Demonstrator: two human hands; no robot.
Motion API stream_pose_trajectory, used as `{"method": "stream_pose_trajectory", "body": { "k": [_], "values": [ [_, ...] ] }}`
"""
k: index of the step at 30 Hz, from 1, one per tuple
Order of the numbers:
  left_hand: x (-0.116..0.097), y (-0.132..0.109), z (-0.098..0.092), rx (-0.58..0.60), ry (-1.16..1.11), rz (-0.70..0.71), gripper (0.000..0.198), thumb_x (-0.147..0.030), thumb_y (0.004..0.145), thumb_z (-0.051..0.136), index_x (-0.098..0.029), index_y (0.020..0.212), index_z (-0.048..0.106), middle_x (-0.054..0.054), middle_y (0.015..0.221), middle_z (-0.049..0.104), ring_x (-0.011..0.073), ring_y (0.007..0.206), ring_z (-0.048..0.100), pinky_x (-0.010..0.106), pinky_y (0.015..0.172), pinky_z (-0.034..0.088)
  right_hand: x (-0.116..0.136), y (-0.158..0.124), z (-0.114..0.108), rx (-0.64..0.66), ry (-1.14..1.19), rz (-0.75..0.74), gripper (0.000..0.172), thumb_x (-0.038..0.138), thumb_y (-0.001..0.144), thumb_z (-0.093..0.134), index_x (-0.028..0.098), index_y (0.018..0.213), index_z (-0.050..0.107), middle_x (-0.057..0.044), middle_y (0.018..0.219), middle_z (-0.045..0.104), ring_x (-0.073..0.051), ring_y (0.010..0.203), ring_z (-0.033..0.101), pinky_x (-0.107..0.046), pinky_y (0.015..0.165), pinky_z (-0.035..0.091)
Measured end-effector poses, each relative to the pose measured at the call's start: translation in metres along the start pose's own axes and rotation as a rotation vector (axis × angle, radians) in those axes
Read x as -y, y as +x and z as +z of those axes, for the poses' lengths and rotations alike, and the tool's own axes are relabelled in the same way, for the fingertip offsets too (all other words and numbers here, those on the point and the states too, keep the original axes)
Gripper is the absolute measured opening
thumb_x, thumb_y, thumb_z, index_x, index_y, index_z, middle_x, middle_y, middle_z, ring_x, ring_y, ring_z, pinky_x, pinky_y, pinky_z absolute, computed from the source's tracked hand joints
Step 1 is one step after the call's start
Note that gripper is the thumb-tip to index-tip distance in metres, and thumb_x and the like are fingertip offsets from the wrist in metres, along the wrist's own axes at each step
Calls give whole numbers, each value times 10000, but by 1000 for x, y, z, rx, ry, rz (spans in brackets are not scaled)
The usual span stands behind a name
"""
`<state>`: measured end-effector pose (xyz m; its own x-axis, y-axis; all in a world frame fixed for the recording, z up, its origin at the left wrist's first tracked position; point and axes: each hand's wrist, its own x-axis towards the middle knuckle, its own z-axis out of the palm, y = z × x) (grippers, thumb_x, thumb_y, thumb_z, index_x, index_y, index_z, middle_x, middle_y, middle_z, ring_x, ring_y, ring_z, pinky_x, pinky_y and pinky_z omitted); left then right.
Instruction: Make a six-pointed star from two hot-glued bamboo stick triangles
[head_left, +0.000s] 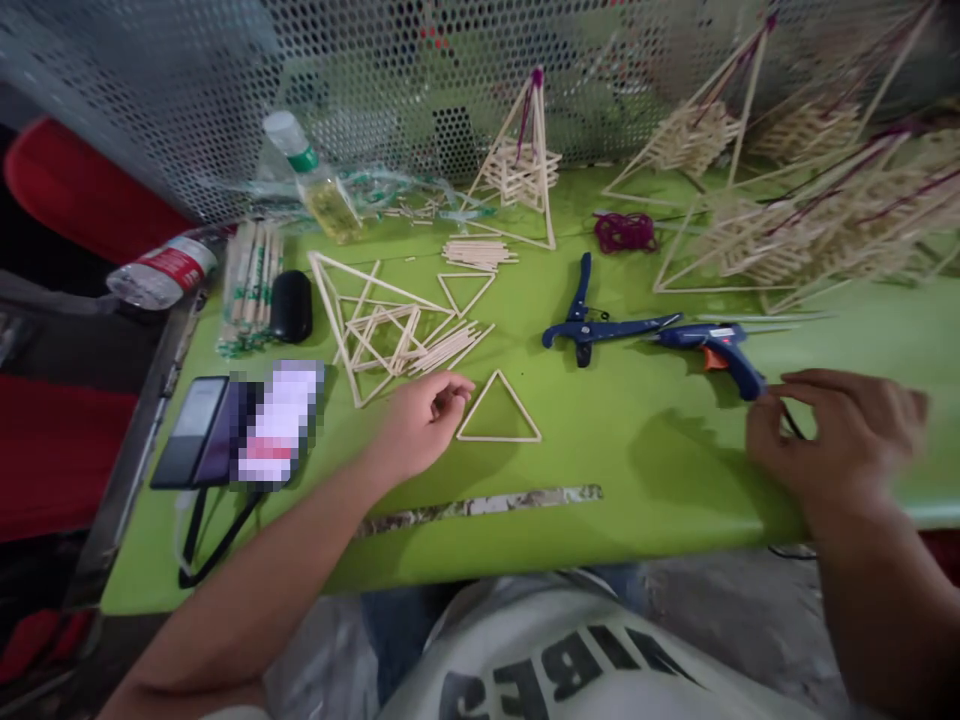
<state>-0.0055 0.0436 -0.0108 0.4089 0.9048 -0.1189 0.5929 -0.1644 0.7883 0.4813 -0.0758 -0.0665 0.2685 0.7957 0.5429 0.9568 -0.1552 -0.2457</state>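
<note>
On the green table, my left hand rests with curled fingers beside a small stick triangle; nothing shows in it. A blue hot glue gun with an orange trigger lies on its side, nozzle to the left. Slightly blurred, my right hand has its thumb and forefinger closed at the end of the glue gun's handle. Left of the nozzle is a blue hand cutter. Loose wooden sticks and a larger stick frame lie beyond my left hand.
Stick pyramids with purple yarn stand along a perforated metal panel. A yarn bundle, bottle of yellow liquid, plastic bottle, packed sticks, black case, phone and patterned strip lie around.
</note>
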Motion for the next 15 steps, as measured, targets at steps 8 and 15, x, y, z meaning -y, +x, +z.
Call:
{"method": "stream_pose_trajectory", "body": {
  "k": [8,15],
  "values": [
    [-2,1,7,-4,-78,-4,209,-168,1097,629,-164,1210,805,89,1079,842,182,837,738,304,705,575,138,-2,19,157,314,-411,27,272,943,742,265,917,739,-117,967,877,-276,805,788,-445,805,555],
    [9,5,20,-66,-92,51,147,-187,1125,631,-199,1158,774,75,1086,841,190,841,734,345,768,592,244,46,61,338,503,-614,167,311,1000,654,251,929,792,-33,738,793,-182,614,655,-338,620,466]
  ]
}}
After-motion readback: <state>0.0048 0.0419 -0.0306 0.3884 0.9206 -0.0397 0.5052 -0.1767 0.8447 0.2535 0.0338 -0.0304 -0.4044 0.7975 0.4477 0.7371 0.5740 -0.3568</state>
